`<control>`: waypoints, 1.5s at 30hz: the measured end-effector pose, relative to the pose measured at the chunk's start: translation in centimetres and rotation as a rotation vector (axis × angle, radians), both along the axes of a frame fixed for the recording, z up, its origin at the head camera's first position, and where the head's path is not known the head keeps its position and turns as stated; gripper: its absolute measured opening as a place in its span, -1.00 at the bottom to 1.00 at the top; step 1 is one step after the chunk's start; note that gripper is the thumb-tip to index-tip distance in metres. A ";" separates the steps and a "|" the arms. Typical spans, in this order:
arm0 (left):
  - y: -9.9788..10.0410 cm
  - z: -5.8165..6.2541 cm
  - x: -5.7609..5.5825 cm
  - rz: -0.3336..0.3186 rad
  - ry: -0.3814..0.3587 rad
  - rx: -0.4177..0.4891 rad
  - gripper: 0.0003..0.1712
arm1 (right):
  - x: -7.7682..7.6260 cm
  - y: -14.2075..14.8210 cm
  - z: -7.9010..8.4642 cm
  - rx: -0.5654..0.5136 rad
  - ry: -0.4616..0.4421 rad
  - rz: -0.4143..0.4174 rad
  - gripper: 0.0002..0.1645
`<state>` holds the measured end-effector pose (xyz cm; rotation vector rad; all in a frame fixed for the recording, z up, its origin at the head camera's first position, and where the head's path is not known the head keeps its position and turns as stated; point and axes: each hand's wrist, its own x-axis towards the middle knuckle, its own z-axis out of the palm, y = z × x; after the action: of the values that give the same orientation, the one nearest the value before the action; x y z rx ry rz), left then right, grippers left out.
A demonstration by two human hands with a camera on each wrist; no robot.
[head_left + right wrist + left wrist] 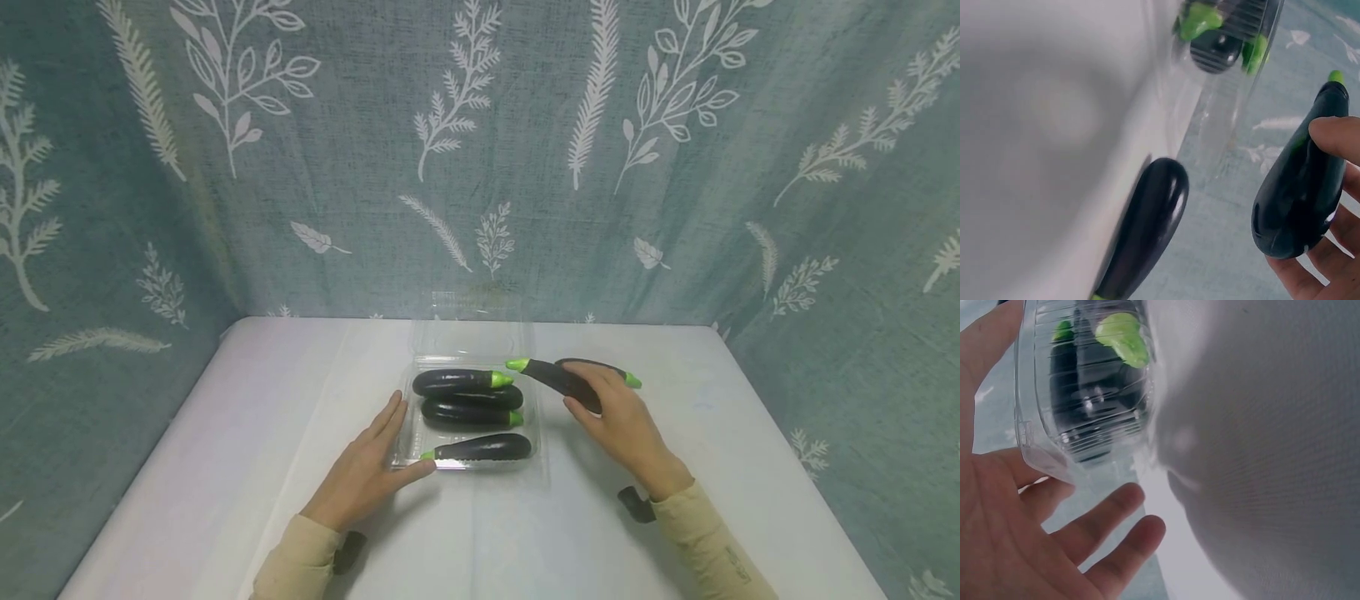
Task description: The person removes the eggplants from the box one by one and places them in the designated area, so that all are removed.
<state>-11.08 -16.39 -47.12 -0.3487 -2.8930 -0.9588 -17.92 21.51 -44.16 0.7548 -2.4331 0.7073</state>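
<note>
A clear plastic clamshell box (480, 467) stands on the table and holds several dark eggplants with green stem ends. Three of them are bunched at the back; another eggplant (483, 448) lies apart along the front wall. My left hand (367, 467) is at the box's left side, fingers spread and fairly straight, thumb by the front corner. Right of the box, my right hand (617, 417) grips an eggplant (1300, 181) between thumb and fingers, its green end pointing left toward the box. Partly behind this hand, one more eggplant (1147, 225) lies on the table.
The box's transparent lid (468, 337) is folded back toward the curtain. A white cloth (285, 400) covers the table. Behind and at both sides hangs a blue-green curtain (360, 183) with white leaf prints. Dark wrist straps (637, 505) show by the sleeves.
</note>
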 end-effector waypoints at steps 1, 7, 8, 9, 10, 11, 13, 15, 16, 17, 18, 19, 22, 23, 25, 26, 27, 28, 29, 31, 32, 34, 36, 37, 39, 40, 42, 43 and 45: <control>0.0 0.0 0.0 0.002 0.001 0.000 0.21 | -0.1 0.2 -0.1 0.003 -0.002 -0.008 -0.37; -0.2 -0.1 -0.1 0.007 -0.013 0.004 0.23 | -0.1 1.4 -0.3 0.007 -0.016 -0.038 -0.37; -0.2 -0.1 -0.1 0.005 -0.013 0.003 0.22 | -0.1 1.6 -0.4 0.006 -0.017 -0.043 -0.37; -0.3 -0.1 -0.1 0.007 -0.018 0.004 0.23 | -0.1 1.9 -0.4 0.004 -0.020 -0.046 -0.37; -0.3 -0.2 -0.1 0.006 -0.020 0.005 0.22 | -0.1 2.1 -0.5 0.001 -0.020 -0.048 -0.37; -0.3 -0.2 0.0 0.005 -0.019 0.006 0.22 | -0.1 2.3 -0.6 -0.003 -0.018 -0.050 -0.37; -0.3 -0.2 0.0 0.003 -0.019 0.006 0.22 | -0.1 2.7 -0.7 -0.015 -0.008 -0.053 -0.37; -0.2 -0.2 0.0 -0.001 -0.020 0.007 0.22 | -0.1 3.1 -0.7 -0.023 0.003 -0.056 -0.37; -0.2 -0.2 0.1 -0.003 -0.020 0.007 0.22 | 0.0 3.3 -0.8 -0.026 0.007 -0.058 -0.36; -0.1 -0.2 0.1 -0.006 -0.020 0.005 0.21 | 0.0 3.4 -0.8 -0.028 0.006 -0.064 -0.36; -0.1 -0.2 0.1 -0.007 -0.020 0.004 0.21 | 0.1 3.6 -0.8 -0.029 0.003 -0.068 -0.36; -0.1 -0.2 0.1 -0.009 -0.018 0.002 0.20 | 0.1 3.7 -0.9 -0.030 -0.002 -0.072 -0.36; 0.0 0.0 0.1 -0.006 -0.013 -0.003 0.19 | 0.2 3.9 -1.0 -0.031 -0.021 -0.085 -0.35; 0.0 0.1 0.1 -0.006 -0.011 -0.005 0.19 | 0.2 4.0 -1.1 -0.030 -0.025 -0.091 -0.35; 0.0 0.1 0.1 -0.004 -0.013 -0.004 0.19 | 0.1 4.2 -1.1 -0.028 -0.030 -0.099 -0.35; 0.0 0.1 0.1 -0.003 -0.019 -0.003 0.20 | 0.1 4.3 -1.2 -0.025 -0.030 -0.103 -0.36; -0.1 0.1 0.1 -0.003 -0.023 -0.002 0.20 | 0.0 4.3 -1.3 -0.022 -0.027 -0.105 -0.36; -0.1 0.1 0.1 -0.002 -0.028 -0.001 0.21 | 0.0 4.4 -1.3 -0.020 -0.023 -0.105 -0.36; 0.0 0.2 0.1 -0.001 -0.031 0.001 0.21 | -0.1 4.5 -1.3 -0.020 -0.020 -0.102 -0.36; 0.0 0.2 0.1 -0.001 -0.033 0.002 0.21 | -0.3 4.7 -1.5 -0.015 -0.010 -0.097 -0.37; 0.0 0.2 0.1 0.000 -0.033 0.001 0.21 | -0.4 4.7 -1.5 -0.012 -0.005 -0.094 -0.37; 0.0 0.1 0.1 0.001 -0.027 -0.004 0.21 | -0.5 4.9 -1.6 -0.005 0.000 -0.095 -0.37; -0.1 0.1 0.1 0.000 -0.018 -0.010 0.20 | -0.7 5.0 -1.6 0.002 0.000 -0.096 -0.37; -0.1 0.1 0.1 0.000 -0.015 -0.011 0.19 | -0.7 5.0 -1.6 0.005 -0.002 -0.096 -0.36; -0.1 0.1 0.0 -0.001 -0.009 -0.016 0.19 | -0.8 5.1 -1.5 0.012 -0.008 -0.095 -0.35; -0.1 0.1 0.0 -0.003 -0.006 -0.017 0.19 | -0.8 5.1 -1.5 0.015 -0.010 -0.092 -0.35; -0.1 0.0 0.0 -0.004 -0.006 -0.015 0.19 | -0.8 5.1 -1.4 0.029 -0.014 -0.086 -0.35; -0.1 0.0 0.0 -0.005 -0.005 -0.016 0.19 | -0.8 5.1 -1.4 0.037 -0.017 -0.084 -0.35; -0.1 -0.1 0.0 -0.006 -0.003 -0.016 0.19 | -0.8 5.1 -1.4 0.052 -0.017 -0.077 -0.36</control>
<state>-11.06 -16.50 -47.20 -0.3571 -2.9056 -0.9385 -18.74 26.63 -45.60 0.6732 -2.4903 0.6249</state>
